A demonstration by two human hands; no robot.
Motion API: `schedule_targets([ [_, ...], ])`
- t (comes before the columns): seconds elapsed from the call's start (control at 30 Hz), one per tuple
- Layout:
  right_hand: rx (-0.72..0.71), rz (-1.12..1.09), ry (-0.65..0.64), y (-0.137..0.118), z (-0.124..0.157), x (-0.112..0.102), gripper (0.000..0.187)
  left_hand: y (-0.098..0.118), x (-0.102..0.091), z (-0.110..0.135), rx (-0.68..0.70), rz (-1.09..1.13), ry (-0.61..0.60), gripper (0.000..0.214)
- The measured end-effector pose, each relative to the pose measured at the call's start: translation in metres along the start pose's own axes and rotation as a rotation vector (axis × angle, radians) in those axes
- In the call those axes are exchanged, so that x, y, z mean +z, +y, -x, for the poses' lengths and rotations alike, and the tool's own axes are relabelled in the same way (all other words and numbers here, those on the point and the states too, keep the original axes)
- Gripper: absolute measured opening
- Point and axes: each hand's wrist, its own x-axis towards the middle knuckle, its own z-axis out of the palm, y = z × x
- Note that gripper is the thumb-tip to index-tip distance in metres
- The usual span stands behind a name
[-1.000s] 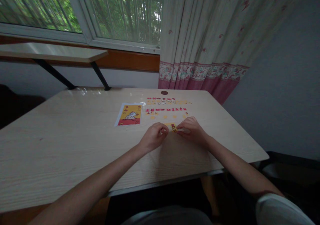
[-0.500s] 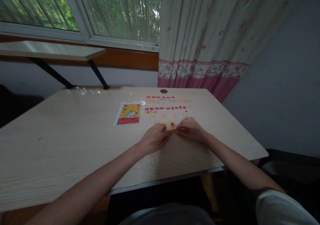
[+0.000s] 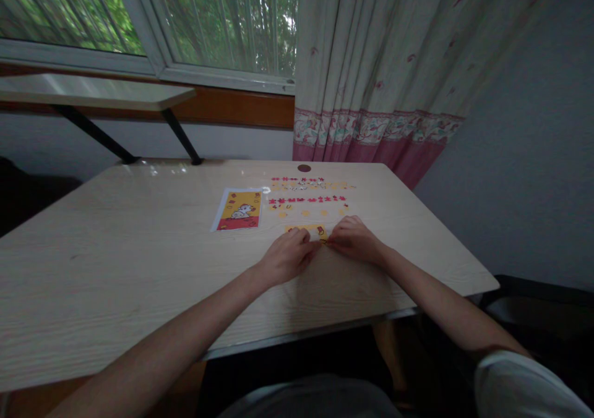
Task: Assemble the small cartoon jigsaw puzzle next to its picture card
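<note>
Touching flat yellow puzzle strip (image 3: 314, 227), curled fingers (image 3: 338, 235), wood-grained tabletop (image 3: 139, 263)

Printed sheet (image 3: 242, 210) lies on counter (image 3: 139, 269), left of rows of loose pieces (image 3: 301, 201). Puzzle strip (image 3: 313, 227) lies before the rows. Shelf (image 3: 93, 90) at rear left; curtain (image 3: 371, 84) behind, right.
</note>
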Motion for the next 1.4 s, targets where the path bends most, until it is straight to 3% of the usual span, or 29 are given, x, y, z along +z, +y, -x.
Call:
schedule_targets([
  [0.63,-0.027,0.010,-0.046,-0.002,-0.002,-0.004,0.019,0.001,0.000,0.000,0.003,-0.065,-0.038,0.030],
  [0.87,-0.024,-0.071,0.013,0.001,-0.002,-0.001,0.016,0.000,-0.006,0.002,0.022,-0.019,-0.050,0.037],
  [1.03,0.016,-0.084,0.054,0.007,-0.003,0.000,0.019,-0.017,-0.022,0.013,0.041,-0.024,-0.027,0.038],
  [1.2,0.027,-0.070,0.066,0.013,-0.003,0.006,0.026,-0.046,-0.040,0.022,-0.078,-0.081,0.016,0.030],
  [1.4,0.122,0.005,-0.004,0.019,-0.006,0.014,0.038,-0.054,-0.040,0.021,-0.120,-0.126,0.012,0.030],
])
